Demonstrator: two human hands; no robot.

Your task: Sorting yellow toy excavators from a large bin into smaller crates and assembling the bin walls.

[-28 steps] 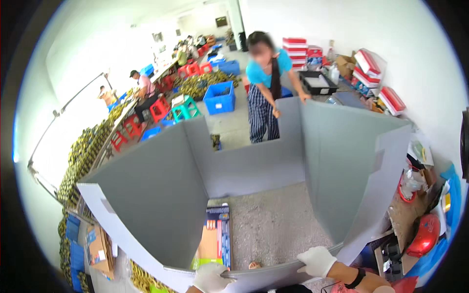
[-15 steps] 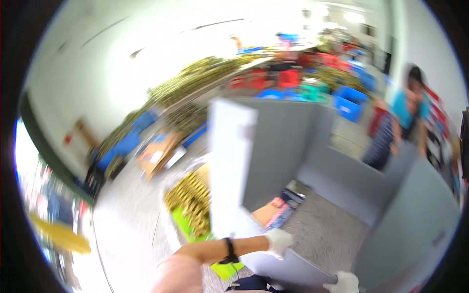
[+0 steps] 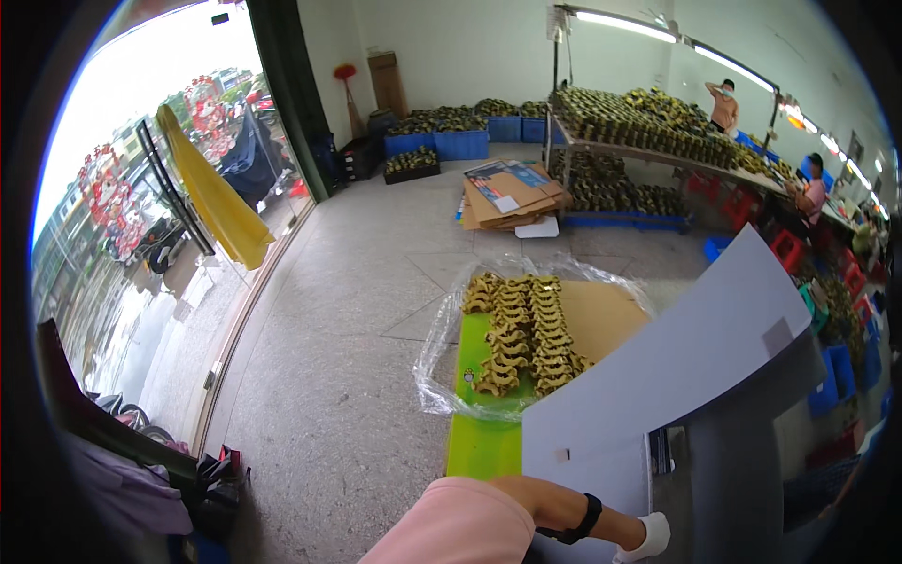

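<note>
My left hand (image 3: 647, 538), in a white glove below a black wristband, is at the lower edge of the view. It seems closed on the edge of a grey panel (image 3: 587, 493), its fingers partly hidden. That panel belongs to a standing grey board enclosure (image 3: 676, 324), whose tall pale flap slants up to the right. A dark printed item (image 3: 662, 451) shows through a gap in it. My right hand is out of view. Left of the enclosure, rows of curved golden-brown pieces (image 3: 512, 338) lie on a bright green surface (image 3: 484, 446) with clear plastic film around them.
Flattened cardboard (image 3: 512, 193) is stacked on the floor ahead. Behind it stands a long rack (image 3: 648, 141) loaded with similar pieces, with blue bins (image 3: 460, 144) by the wall. Glass doors with a yellow cloth (image 3: 211, 193) are at left. People sit and stand far right.
My view has swung left toward the doors. The enclosure now sits at the lower right, and my right hand has left the view. My left hand remains at the grey panel.
</note>
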